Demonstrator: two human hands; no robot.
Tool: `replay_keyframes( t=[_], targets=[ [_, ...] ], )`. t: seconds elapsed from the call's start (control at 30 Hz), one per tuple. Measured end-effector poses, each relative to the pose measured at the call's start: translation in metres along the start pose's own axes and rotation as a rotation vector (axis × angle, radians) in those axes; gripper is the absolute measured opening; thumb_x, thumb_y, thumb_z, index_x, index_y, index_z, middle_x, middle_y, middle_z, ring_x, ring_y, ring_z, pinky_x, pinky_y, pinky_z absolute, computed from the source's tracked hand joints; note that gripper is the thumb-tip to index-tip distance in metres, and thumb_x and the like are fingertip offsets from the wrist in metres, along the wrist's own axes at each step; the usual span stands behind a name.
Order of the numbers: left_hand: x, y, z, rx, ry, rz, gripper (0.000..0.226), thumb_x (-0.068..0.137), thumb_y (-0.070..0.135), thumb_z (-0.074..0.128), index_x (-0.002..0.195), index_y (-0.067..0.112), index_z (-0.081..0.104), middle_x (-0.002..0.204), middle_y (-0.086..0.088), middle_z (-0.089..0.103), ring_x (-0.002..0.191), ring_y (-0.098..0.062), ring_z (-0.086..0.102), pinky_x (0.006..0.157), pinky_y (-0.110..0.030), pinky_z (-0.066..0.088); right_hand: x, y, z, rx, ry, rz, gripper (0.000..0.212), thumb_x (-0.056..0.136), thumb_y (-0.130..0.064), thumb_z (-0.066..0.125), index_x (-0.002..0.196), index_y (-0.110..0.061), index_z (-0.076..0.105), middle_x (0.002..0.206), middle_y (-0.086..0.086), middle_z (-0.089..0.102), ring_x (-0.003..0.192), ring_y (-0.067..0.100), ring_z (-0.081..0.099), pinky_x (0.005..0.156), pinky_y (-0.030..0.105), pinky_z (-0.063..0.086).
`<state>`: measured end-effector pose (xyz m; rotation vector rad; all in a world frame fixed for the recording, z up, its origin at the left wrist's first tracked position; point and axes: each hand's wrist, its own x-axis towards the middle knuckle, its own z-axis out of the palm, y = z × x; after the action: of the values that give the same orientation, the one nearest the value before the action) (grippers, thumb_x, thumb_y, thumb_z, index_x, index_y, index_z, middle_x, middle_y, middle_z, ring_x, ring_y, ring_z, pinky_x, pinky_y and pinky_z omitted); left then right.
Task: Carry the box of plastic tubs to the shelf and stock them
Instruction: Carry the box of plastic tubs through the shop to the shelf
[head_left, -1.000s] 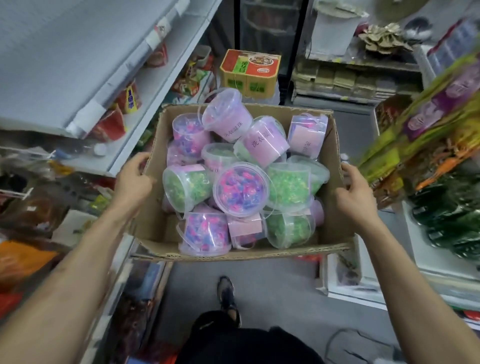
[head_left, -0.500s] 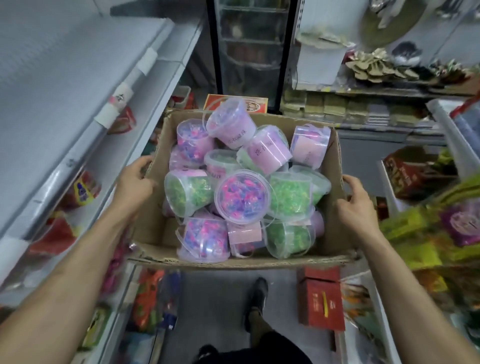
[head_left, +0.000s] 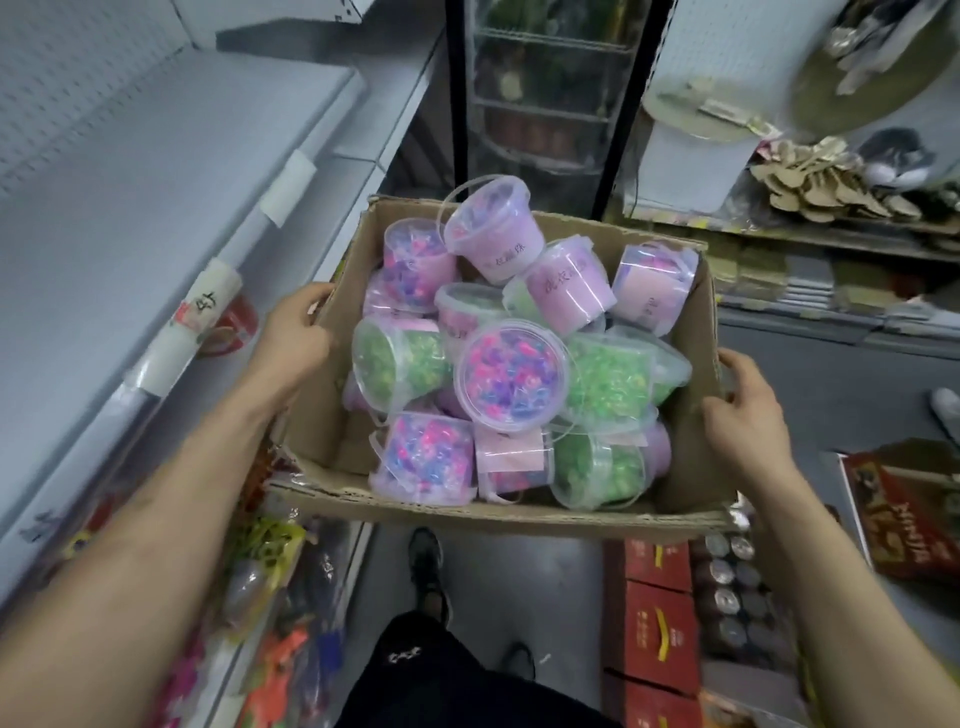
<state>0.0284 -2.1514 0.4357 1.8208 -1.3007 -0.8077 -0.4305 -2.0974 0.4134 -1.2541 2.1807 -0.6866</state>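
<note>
An open cardboard box (head_left: 691, 467) hangs in front of me at waist height in a shop aisle. It is piled with several clear plastic tubs (head_left: 511, 376) holding pink-purple or green pieces, some with pink labels. My left hand (head_left: 293, 338) grips the box's left wall near its far corner. My right hand (head_left: 745, 410) grips the right wall, fingers curled over the rim. A bare white shelf (head_left: 171, 171) runs along my left, level with the box's top.
Packed lower shelves (head_left: 270, 597) sit at my left. Red boxes (head_left: 657, 623) and cans (head_left: 727, 587) stand on the floor to my right. A dark glass-door cabinet (head_left: 540, 93) stands ahead, with a cluttered shelf (head_left: 831, 208) to its right. My feet are on grey floor (head_left: 519, 582).
I have walked forward down the aisle with the box held the same way. The cabinet ahead is nearer and the empty white shelf now lies beside the box.
</note>
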Motion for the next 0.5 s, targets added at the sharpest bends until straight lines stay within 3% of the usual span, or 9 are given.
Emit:
replay_keyframes(
  t=[0.1, 0.23, 0.33, 0.4, 0.5],
  targets=[
    [0.06, 0.011, -0.001, -0.024, -0.048, 0.016, 0.062, 0.081, -0.017, 0.057, 0.117, 0.034, 0.062, 0.097, 0.01, 0.069, 0.063, 0.004, 0.065, 0.052, -0.016, 0.053, 0.03, -0.025, 0.016, 0.015, 0.032, 0.027, 0.07, 0.078, -0.019, 0.053, 0.137, -0.056, 0.043, 0.094, 0.002, 0.071, 0.1, 0.039, 0.065, 0.094, 0.056, 0.054],
    [0.129, 0.02, -0.002, -0.019, -0.095, 0.033, 0.061, 0.084, -0.016, 0.054, 0.121, 0.032, 0.063, 0.092, 0.005, 0.071, 0.06, -0.004, 0.067, 0.054, -0.026, 0.057, 0.064, -0.06, 0.033, 0.051, 0.072, 0.047, 0.069, 0.08, -0.017, 0.052, 0.137, -0.054, 0.044, 0.09, -0.002, 0.07, 0.095, 0.035, 0.066, 0.091, 0.056, 0.055],
    [0.179, 0.022, -0.001, -0.031, -0.141, 0.033, 0.061, 0.083, -0.015, 0.054, 0.117, 0.034, 0.066, 0.092, -0.002, 0.074, 0.064, -0.012, 0.071, 0.065, -0.043, 0.061, 0.087, -0.079, 0.048, 0.066, 0.117, 0.091, 0.069, 0.077, -0.019, 0.051, 0.133, -0.058, 0.044, 0.092, -0.002, 0.071, 0.092, 0.035, 0.067, 0.089, 0.058, 0.057],
    [0.205, 0.022, 0.002, -0.017, -0.153, 0.053, 0.06, 0.081, -0.011, 0.055, 0.11, 0.039, 0.068, 0.093, -0.001, 0.076, 0.075, -0.022, 0.075, 0.066, -0.047, 0.063, 0.101, -0.09, 0.057, 0.06, 0.118, 0.091, 0.069, 0.075, -0.02, 0.051, 0.131, -0.06, 0.044, 0.093, -0.001, 0.072, 0.092, 0.036, 0.068, 0.089, 0.058, 0.057],
    [0.239, 0.019, 0.005, 0.0, -0.169, 0.042, 0.059, 0.08, -0.009, 0.055, 0.099, 0.045, 0.069, 0.09, 0.0, 0.077, 0.073, -0.021, 0.075, 0.063, -0.048, 0.064, 0.122, -0.108, 0.066, 0.051, 0.111, 0.105, 0.069, 0.078, -0.018, 0.051, 0.135, -0.057, 0.043, 0.096, -0.002, 0.071, 0.096, 0.036, 0.067, 0.091, 0.057, 0.056]
  ],
)
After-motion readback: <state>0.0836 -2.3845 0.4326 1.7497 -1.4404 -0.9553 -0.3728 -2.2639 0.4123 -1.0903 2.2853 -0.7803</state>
